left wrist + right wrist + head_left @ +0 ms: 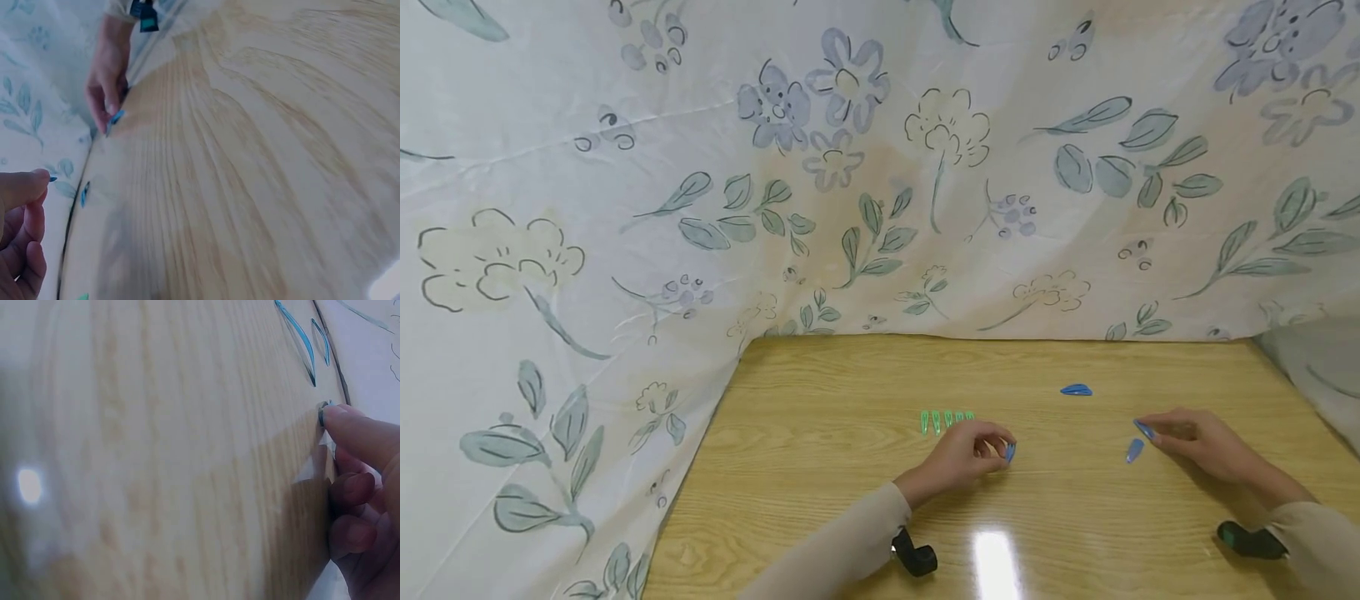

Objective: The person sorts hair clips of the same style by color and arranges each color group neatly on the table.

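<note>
Just right and nearside of the green clips (948, 418), left hand (966, 452): thumb and fingertips pinch a first blue clip (1011, 452). Well right of the green clips, right hand (1208, 443) pinches a second blue clip (1144, 429); third blue clip (1135, 451) loose just beside it. Fourth blue clip (1077, 390) lies right of, and slightly beyond, the green clips.

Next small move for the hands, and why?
Probably the left hand should lower its blue clip beside the green clips: those already lie in a row, it pinches that clip to their right, and the right hand pinches another blue clip.
</note>
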Demonstrator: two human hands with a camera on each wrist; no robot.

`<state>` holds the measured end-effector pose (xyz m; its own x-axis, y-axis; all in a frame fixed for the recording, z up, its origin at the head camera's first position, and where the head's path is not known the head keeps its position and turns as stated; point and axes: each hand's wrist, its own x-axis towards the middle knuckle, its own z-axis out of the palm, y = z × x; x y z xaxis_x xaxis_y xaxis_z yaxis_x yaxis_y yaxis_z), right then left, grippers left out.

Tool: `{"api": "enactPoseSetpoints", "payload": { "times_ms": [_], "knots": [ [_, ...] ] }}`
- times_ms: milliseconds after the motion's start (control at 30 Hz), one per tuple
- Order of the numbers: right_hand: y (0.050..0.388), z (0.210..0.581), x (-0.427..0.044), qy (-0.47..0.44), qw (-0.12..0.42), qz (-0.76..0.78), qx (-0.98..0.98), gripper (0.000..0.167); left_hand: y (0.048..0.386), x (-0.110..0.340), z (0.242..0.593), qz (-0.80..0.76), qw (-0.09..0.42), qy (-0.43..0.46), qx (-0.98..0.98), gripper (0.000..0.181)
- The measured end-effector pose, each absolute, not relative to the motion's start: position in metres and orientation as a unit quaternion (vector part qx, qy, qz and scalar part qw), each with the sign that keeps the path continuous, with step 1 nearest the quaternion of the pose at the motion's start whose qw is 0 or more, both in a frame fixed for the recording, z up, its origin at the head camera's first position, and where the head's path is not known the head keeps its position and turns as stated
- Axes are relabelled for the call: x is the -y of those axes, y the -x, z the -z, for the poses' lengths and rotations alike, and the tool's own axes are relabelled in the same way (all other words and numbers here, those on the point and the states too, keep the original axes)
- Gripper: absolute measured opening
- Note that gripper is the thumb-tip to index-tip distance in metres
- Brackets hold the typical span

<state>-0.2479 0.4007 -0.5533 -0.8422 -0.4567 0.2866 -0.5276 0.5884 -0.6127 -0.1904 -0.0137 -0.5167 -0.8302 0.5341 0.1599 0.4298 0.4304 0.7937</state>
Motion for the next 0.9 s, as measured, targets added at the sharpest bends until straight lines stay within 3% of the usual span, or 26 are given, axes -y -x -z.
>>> {"api": "enactPoseSetpoints", "payload": {
  "times_ms": [900],
  "knots": [
    [0.241,0.549,-0.396,-0.248,0.045,-0.335,0.908,0.025,0.173,0.093,0.536,-0.505,0.101,-0.189,-0.836,0.024]
  ]
}}
